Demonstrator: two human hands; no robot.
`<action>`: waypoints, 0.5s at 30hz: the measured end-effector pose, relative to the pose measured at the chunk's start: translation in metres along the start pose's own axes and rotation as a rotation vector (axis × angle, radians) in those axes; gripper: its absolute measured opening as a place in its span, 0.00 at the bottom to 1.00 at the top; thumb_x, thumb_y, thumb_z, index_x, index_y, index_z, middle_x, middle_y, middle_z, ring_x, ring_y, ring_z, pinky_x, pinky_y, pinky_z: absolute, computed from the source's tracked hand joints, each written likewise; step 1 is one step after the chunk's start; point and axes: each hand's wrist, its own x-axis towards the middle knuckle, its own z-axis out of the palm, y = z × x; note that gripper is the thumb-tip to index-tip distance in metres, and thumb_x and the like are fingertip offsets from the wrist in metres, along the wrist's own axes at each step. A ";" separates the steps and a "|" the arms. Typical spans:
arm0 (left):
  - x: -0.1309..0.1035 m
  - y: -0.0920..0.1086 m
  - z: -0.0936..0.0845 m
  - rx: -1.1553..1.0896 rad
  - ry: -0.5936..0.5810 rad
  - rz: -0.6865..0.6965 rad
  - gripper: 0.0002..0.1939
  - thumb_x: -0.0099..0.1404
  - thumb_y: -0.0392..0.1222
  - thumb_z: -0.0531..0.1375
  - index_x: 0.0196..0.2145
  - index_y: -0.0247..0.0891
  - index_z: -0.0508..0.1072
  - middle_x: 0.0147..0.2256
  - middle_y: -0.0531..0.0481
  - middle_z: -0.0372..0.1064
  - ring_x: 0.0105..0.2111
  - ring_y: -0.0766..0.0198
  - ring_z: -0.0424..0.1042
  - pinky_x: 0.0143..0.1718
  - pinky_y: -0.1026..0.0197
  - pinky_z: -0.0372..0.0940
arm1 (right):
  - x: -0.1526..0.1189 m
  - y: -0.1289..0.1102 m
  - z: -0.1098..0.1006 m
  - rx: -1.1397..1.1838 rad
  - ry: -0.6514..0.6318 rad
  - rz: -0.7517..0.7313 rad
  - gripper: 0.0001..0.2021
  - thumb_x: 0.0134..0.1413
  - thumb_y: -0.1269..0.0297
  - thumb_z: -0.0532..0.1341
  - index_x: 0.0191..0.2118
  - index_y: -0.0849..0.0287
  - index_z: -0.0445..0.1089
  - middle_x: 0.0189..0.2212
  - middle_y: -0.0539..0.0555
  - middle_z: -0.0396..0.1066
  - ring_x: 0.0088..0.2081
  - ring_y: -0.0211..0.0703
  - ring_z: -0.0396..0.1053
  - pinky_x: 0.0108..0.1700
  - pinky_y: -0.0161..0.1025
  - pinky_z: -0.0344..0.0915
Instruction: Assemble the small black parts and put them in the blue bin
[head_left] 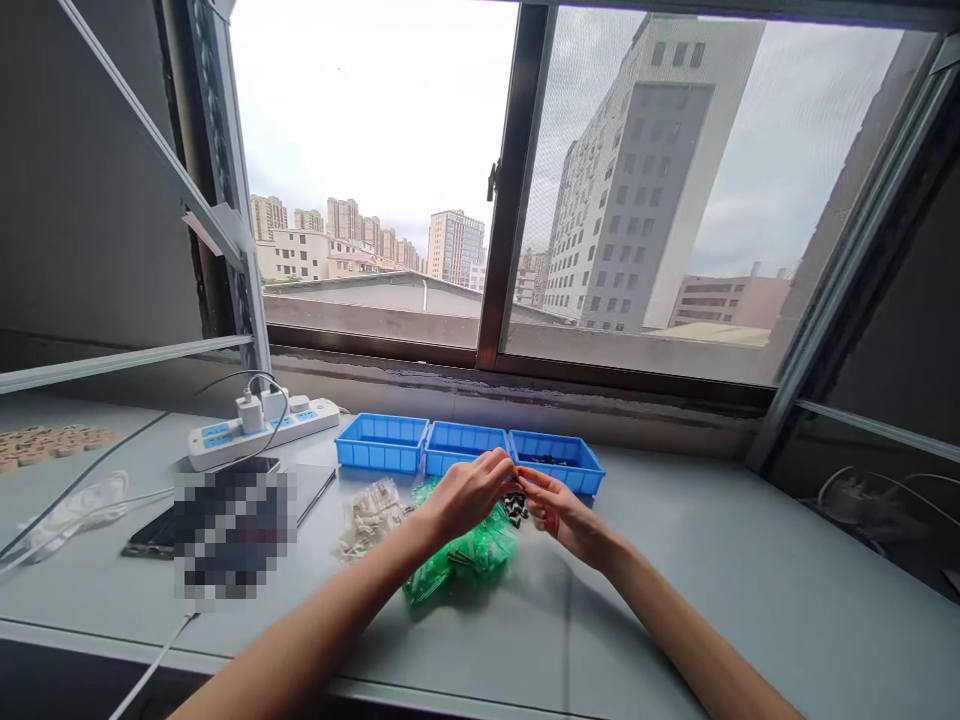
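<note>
My left hand (474,492) and my right hand (553,508) meet fingertip to fingertip in front of the blue bins. Both have their fingers pinched together, and whatever is between them is too small to name. Beneath my left hand lies a crumpled green plastic bag (480,552) with some dark thin pieces on it. A small heap of dark and silvery parts (515,508) shows between the hands. Left of the green bag sits a clear bag of whitish pieces (371,515).
Three blue bins stand in a row: left (382,443), middle (461,440), and right (555,458) with dark pieces inside. A power strip (262,432) with plugs, a dark phone-like device (154,530) and cables lie on the left. A window is behind the table (675,560).
</note>
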 end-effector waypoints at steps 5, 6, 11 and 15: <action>0.000 0.001 0.001 0.024 -0.040 -0.086 0.09 0.69 0.41 0.45 0.38 0.37 0.61 0.38 0.49 0.66 0.36 0.64 0.69 0.29 0.64 0.64 | 0.003 0.003 0.003 -0.017 0.013 -0.028 0.26 0.21 0.59 0.75 0.35 0.57 0.73 0.18 0.43 0.59 0.18 0.24 0.50 0.18 0.24 0.46; -0.001 0.001 0.001 0.015 -0.033 -0.105 0.09 0.69 0.43 0.46 0.40 0.38 0.61 0.39 0.49 0.66 0.37 0.63 0.69 0.29 0.64 0.65 | 0.004 0.002 0.002 -0.016 0.043 -0.053 0.26 0.21 0.59 0.75 0.35 0.57 0.73 0.19 0.43 0.60 0.18 0.24 0.50 0.17 0.24 0.47; -0.002 -0.002 0.004 -0.047 -0.043 -0.077 0.10 0.67 0.45 0.50 0.43 0.39 0.61 0.40 0.49 0.66 0.39 0.61 0.69 0.34 0.61 0.66 | 0.009 -0.011 -0.012 -0.067 0.292 -0.327 0.25 0.26 0.48 0.70 0.35 0.55 0.72 0.28 0.48 0.64 0.18 0.27 0.53 0.17 0.29 0.51; -0.002 -0.002 0.004 -0.057 -0.109 -0.017 0.07 0.67 0.42 0.51 0.39 0.38 0.64 0.37 0.49 0.66 0.37 0.61 0.68 0.37 0.60 0.65 | 0.009 -0.023 -0.035 -0.405 0.527 -0.600 0.28 0.36 0.37 0.60 0.34 0.57 0.72 0.28 0.51 0.66 0.19 0.33 0.56 0.19 0.34 0.54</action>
